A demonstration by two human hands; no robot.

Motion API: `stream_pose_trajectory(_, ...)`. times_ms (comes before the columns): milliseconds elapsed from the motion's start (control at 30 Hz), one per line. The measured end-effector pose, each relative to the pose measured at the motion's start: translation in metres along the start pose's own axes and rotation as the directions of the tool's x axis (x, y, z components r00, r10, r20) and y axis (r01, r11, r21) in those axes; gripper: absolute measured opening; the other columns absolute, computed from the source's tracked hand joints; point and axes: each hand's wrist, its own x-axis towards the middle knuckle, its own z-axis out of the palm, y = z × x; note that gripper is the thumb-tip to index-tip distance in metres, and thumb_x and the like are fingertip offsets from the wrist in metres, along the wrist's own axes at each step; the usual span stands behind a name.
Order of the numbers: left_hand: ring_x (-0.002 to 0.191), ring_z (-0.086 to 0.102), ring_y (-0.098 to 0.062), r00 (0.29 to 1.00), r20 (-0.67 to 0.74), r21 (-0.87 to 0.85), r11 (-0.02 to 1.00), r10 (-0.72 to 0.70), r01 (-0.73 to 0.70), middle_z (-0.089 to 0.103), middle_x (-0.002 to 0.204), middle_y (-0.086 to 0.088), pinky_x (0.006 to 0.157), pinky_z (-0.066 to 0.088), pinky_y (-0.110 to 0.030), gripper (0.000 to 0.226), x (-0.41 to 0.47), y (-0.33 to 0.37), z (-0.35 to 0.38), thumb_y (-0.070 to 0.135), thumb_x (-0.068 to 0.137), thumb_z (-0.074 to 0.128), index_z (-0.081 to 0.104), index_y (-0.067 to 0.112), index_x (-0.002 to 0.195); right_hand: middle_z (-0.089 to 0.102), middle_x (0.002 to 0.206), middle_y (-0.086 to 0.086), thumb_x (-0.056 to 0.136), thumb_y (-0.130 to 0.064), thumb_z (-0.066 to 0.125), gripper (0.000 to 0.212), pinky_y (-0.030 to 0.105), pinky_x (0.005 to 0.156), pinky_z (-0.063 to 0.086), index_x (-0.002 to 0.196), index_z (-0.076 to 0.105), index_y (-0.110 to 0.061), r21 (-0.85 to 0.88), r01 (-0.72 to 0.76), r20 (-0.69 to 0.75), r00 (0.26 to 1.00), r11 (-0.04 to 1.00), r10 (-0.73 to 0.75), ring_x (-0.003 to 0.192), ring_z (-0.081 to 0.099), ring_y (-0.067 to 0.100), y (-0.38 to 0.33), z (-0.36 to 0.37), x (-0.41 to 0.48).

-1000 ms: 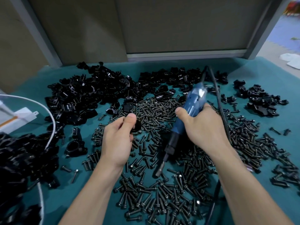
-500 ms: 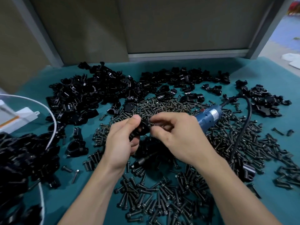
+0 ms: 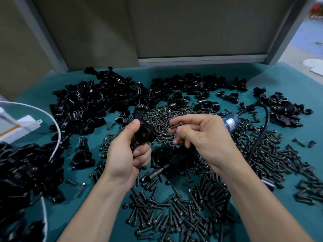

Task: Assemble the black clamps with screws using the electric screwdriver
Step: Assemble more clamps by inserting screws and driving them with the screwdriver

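Teal-covered bench, grey panel behind. Electric screwdriver lies on the mat, not in hand, bit end toward the person, which frees the right hand for loading screws. Loose screws are spread all round the screwdriver, with spare clamps heaped beyond it and to its left. Left hand, just left of the screwdriver, wraps fingers and thumb round one black clamp, bore facing up, probably to expose the screw hole. Right hand, directly over the screwdriver, pinches a screw, tip aimed at the clamp, not yet touching. Possibly a second screw under its curled fingers; too blurred to say.
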Motion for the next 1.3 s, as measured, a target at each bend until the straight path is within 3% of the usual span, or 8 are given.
stream_pose_trajectory(333, 0.041, 0.015, -0.012, 0.998, 0.03, -0.097, 0.993, -0.061, 0.064, 0.02, 0.053, 0.004, 0.042, 0.016, -0.027, 0.038, 0.001, 0.003, -0.002, 0.05, 0.093, 0.053, 0.05, 0.022, 0.067, 0.078, 0.077, 0.008, 0.084, -0.005, 0.083, 0.022, 0.022, 0.061, 0.052, 0.095, 0.083, -0.024, 0.045, -0.026, -0.045, 0.999, 0.999, 0.028, 0.069, 0.073, 0.019, 0.001, 0.0, 0.003)
stream_pose_trajectory(433, 0.041, 0.016, -0.011, 0.998, -0.005, -0.128, 0.99, -0.058, 0.057, 0.021, 0.054, 0.005, 0.041, 0.015, -0.026, 0.044, 0.003, 0.004, -0.004, 0.046, 0.102, 0.048, 0.051, 0.024, 0.064, 0.077, 0.104, -0.016, 0.095, -0.014, 0.074, 0.054, 0.015, 0.081, 0.052, 0.141, 0.06, -0.038, -0.232, -0.046, -0.279, 0.96, 0.972, -0.021, 0.091, 0.072, -0.002, 0.002, -0.002, 0.009)
stream_pose_trajectory(500, 0.041, 0.017, -0.01, 0.998, -0.045, -0.149, 0.988, -0.053, 0.045, 0.021, 0.054, 0.005, 0.04, 0.017, -0.025, 0.046, 0.004, 0.005, -0.006, 0.045, 0.105, 0.045, 0.049, 0.023, 0.065, 0.068, 0.119, -0.025, 0.097, -0.01, 0.068, 0.07, 0.002, 0.086, 0.046, 0.151, 0.042, -0.048, -0.396, -0.02, -0.339, 0.932, 0.918, -0.126, 0.103, 0.064, -0.011, 0.0, 0.004, 0.004)
stream_pose_trajectory(633, 0.039, 0.017, -0.01, 0.992, -0.117, -0.186, 0.982, -0.044, 0.022, 0.022, 0.053, 0.005, 0.04, 0.014, -0.027, 0.042, 0.007, 0.008, -0.01, 0.045, 0.105, 0.046, 0.04, 0.022, 0.07, 0.072, 0.104, -0.019, 0.094, -0.007, 0.069, 0.038, 0.036, 0.098, 0.056, 0.111, 0.075, -0.04, -0.642, -0.005, -0.266, 0.939, 0.767, -0.216, 0.098, 0.068, 0.01, -0.004, 0.016, 0.005)
stream_pose_trajectory(733, 0.039, 0.017, -0.01, 0.989, -0.145, -0.208, 0.978, -0.037, 0.006, 0.023, 0.051, 0.005, 0.039, 0.014, -0.027, 0.044, 0.009, 0.009, -0.013, 0.044, 0.106, 0.045, 0.04, 0.022, 0.068, 0.077, 0.094, -0.01, 0.093, -0.015, 0.07, 0.023, 0.036, 0.082, 0.062, 0.096, 0.079, -0.036, -0.797, -0.058, -0.054, 0.998, 0.601, 0.026, 0.083, 0.07, 0.017, -0.01, 0.021, 0.016)
stream_pose_trajectory(833, 0.038, 0.017, -0.011, 0.989, -0.145, -0.205, 0.979, -0.039, 0.008, 0.024, 0.05, 0.005, 0.038, 0.016, -0.026, 0.049, 0.009, 0.009, -0.013, 0.045, 0.106, 0.045, 0.043, 0.024, 0.062, 0.076, 0.093, -0.003, 0.092, -0.015, 0.071, 0.023, 0.035, 0.079, 0.062, 0.092, 0.078, -0.037, -0.847, -0.043, 0.065, 0.981, 0.529, 0.184, 0.085, 0.07, 0.02, -0.013, 0.026, 0.028)
stream_pose_trajectory(1033, 0.038, 0.017, -0.01, 0.982, -0.184, -0.231, 0.973, -0.042, -0.001, 0.024, 0.049, 0.006, 0.037, 0.018, -0.025, 0.054, 0.011, 0.012, -0.016, 0.046, 0.105, 0.045, 0.044, 0.025, 0.056, 0.075, 0.078, -0.005, 0.084, -0.008, 0.077, 0.022, 0.037, 0.074, 0.064, 0.083, 0.081, -0.029, -0.849, 0.048, 0.189, 0.957, 0.527, 0.218, 0.077, 0.072, 0.018, -0.018, 0.043, 0.044)
stream_pose_trajectory(1300, 0.04, 0.016, -0.01, 0.972, -0.23, -0.323, 0.946, -0.045, -0.033, 0.022, 0.053, 0.006, 0.039, 0.014, -0.026, 0.039, 0.012, 0.019, -0.026, 0.046, 0.106, 0.044, 0.039, 0.022, 0.077, 0.072, 0.073, 0.002, 0.081, -0.017, 0.083, 0.008, 0.038, 0.071, 0.063, 0.076, 0.079, -0.022, -0.881, 0.076, 0.223, 0.937, 0.466, 0.27, 0.074, 0.071, 0.024, -0.014, 0.055, 0.044)
